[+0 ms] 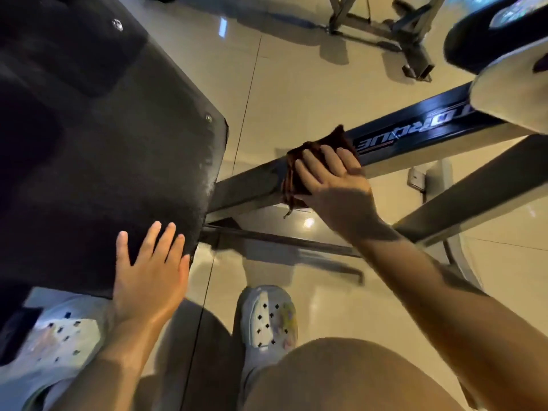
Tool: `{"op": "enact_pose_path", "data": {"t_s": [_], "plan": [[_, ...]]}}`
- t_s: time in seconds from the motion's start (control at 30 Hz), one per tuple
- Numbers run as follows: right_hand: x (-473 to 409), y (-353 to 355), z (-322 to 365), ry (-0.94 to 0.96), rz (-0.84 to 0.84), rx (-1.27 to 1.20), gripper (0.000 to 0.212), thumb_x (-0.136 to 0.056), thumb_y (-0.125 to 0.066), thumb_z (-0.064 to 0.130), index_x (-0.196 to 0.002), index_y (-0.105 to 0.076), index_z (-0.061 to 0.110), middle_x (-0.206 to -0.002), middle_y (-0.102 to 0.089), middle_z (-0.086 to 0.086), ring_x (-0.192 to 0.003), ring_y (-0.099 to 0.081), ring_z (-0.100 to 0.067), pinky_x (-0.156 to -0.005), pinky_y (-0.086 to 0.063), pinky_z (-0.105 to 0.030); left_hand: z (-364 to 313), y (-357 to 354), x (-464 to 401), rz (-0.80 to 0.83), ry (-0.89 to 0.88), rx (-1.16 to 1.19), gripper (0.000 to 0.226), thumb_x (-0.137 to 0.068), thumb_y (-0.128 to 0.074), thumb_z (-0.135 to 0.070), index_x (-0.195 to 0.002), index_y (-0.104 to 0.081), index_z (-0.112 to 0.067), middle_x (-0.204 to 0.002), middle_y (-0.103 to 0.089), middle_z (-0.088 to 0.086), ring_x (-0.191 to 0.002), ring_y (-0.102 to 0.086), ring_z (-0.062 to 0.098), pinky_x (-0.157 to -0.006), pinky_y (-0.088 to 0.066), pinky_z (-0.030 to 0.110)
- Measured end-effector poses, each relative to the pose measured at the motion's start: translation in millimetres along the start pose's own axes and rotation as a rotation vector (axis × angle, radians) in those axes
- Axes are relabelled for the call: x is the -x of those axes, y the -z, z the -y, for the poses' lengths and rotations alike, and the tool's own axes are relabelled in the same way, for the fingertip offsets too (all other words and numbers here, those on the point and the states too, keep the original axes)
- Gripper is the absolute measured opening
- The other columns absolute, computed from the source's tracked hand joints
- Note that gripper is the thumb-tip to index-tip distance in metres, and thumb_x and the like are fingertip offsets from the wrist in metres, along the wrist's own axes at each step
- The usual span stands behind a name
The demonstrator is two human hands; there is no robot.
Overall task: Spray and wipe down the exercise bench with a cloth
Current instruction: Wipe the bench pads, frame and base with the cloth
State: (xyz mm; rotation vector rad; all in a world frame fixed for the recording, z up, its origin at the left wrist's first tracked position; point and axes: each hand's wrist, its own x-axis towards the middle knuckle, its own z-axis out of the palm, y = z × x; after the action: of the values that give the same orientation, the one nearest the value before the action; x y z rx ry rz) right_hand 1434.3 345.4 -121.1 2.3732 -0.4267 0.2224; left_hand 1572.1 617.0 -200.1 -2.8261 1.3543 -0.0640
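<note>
Two hands in play, and only one is cleaning. Right hand (332, 179) lies flat on the cloth (299, 173), fingers mostly straight, pressing it onto the frame bar (415, 134) that runs out from under the bench pad (103, 161). So the cloth is draped over that bar, just past the pad's right edge. Can't tell if the thumb hooks under it.

Left hand (151, 268) is spread open with fingers straight, resting on the pad's near corner and holding nothing, probably just bracing.

Looks to me like the wipe step, and it's on the frame rather than the upholstery. Pad's right edge shows pale streaks, could be spray or wear, hard to say. No spray bottle in view, so I'd guess spraying is done for this bit.

Next move, I reckon: slide the cloth along the bar toward the lettered end, keeping pressure even, then do the underside.

What's in the way: a pale padded piece (513, 96) sits over the far end of the bar, and a second grey strut (462, 200) crosses right under the forearm. Both feet in clogs (269, 318) are planted close to the floor brace (281, 241). Another machine's base (385, 28) is well apart on the tiled floor.
</note>
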Motion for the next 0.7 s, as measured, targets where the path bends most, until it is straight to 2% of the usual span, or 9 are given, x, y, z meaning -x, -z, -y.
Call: {"op": "enact_pose_path", "data": {"t_s": [0.1,0.2,0.33,0.43,0.5,0.57,0.6,0.7], "plan": [[22.9,14.0,-63.3,-0.088,-0.116,-0.010,0.047,-0.100,-0.046,0.048,-0.126,-0.063,0.013,-0.128,-0.065,-0.009,-0.121,-0.058,-0.031,-0.107,-0.035,-0.042,-2.0,0.4,1.4,-0.027,0.002,0.031,0.056,-0.093,-0.028,-0.034,-0.122,-0.065,-0.005,-0.135,-0.057,0.014,-0.133,-0.044,0.031,-0.116,0.002,0.048],[27.7,17.2,-73.9,-0.142,-0.149,-0.028,0.048,-0.099,-0.049,0.047,-0.127,-0.061,0.011,-0.129,-0.064,-0.010,-0.124,-0.055,-0.033,-0.107,-0.030,-0.043,-3.7,1.8,2.9,-0.065,-0.008,0.018,0.055,-0.092,-0.029,-0.033,-0.120,-0.066,-0.003,-0.132,-0.059,0.017,-0.131,-0.046,0.033,-0.115,-0.011,0.055],[14.5,8.4,-38.0,-0.090,-0.115,-0.026,0.047,-0.098,-0.049,0.047,-0.127,-0.063,0.013,-0.128,-0.065,-0.009,-0.121,-0.058,-0.032,-0.105,-0.035,-0.042,-3.6,1.1,1.4,-0.004,0.000,-0.010,0.058,-0.093,-0.026,-0.036,-0.122,-0.066,-0.006,-0.134,-0.058,0.014,-0.132,-0.046,0.031,-0.116,0.008,0.045],[-2.5,0.6,13.6,-0.033,0.008,-0.024,0.049,-0.099,-0.045,0.045,-0.133,-0.057,0.013,-0.134,-0.060,-0.010,-0.124,-0.055,-0.033,-0.105,-0.037,-0.043,-1.5,-5.0,0.3,-0.015,-0.010,-0.030,0.056,-0.094,-0.027,-0.037,-0.124,-0.065,-0.008,-0.137,-0.056,0.012,-0.133,-0.045,0.030,-0.116,0.012,0.044],[-21.8,-1.1,55.5,0.074,0.149,-0.015,0.056,-0.100,-0.043,0.043,-0.146,-0.041,0.011,-0.148,-0.045,-0.014,-0.135,-0.042,-0.037,-0.110,-0.032,-0.046,-0.5,-9.0,-0.4,-0.057,-0.010,-0.045,0.053,-0.095,-0.030,-0.035,-0.125,-0.064,-0.008,-0.137,-0.056,0.012,-0.133,-0.045,0.031,-0.117,0.008,0.047],[-38.5,-7.0,98.6,0.234,0.339,-0.038,0.064,-0.103,-0.035,0.039,-0.155,-0.012,0.009,-0.161,-0.017,-0.016,-0.145,-0.018,-0.040,-0.117,-0.016,-0.048,-1.0,-14.1,-1.7,-0.090,-0.018,-0.061,0.050,-0.094,-0.036,-0.035,-0.125,-0.063,-0.008,-0.137,-0.057,0.012,-0.133,-0.046,0.031,-0.117,0.000,0.050],[-45.9,-11.9,116.4,0.290,0.408,-0.047,0.066,-0.103,-0.033,0.037,-0.155,-0.003,0.009,-0.162,-0.008,-0.015,-0.147,-0.010,-0.041,-0.118,-0.010,-0.048,-0.7,-17.1,-2.0,-0.108,-0.024,-0.067,0.049,-0.094,-0.038,-0.035,-0.126,-0.064,-0.008,-0.136,-0.057,0.011,-0.134,-0.045,0.031,-0.117,-0.002,0.051],[-56.8,-21.4,136.0,0.376,0.382,-0.028,0.070,-0.103,-0.039,0.032,-0.155,0.002,0.010,-0.163,-0.007,-0.013,-0.148,-0.009,-0.039,-0.119,-0.007,-0.048,2.6,-23.2,-3.4,-0.153,-0.042,-0.067,0.048,-0.092,-0.041,-0.036,-0.123,-0.065,-0.009,-0.135,-0.058,0.012,-0.134,-0.042,0.028,-0.118,0.004,0.048]]}}
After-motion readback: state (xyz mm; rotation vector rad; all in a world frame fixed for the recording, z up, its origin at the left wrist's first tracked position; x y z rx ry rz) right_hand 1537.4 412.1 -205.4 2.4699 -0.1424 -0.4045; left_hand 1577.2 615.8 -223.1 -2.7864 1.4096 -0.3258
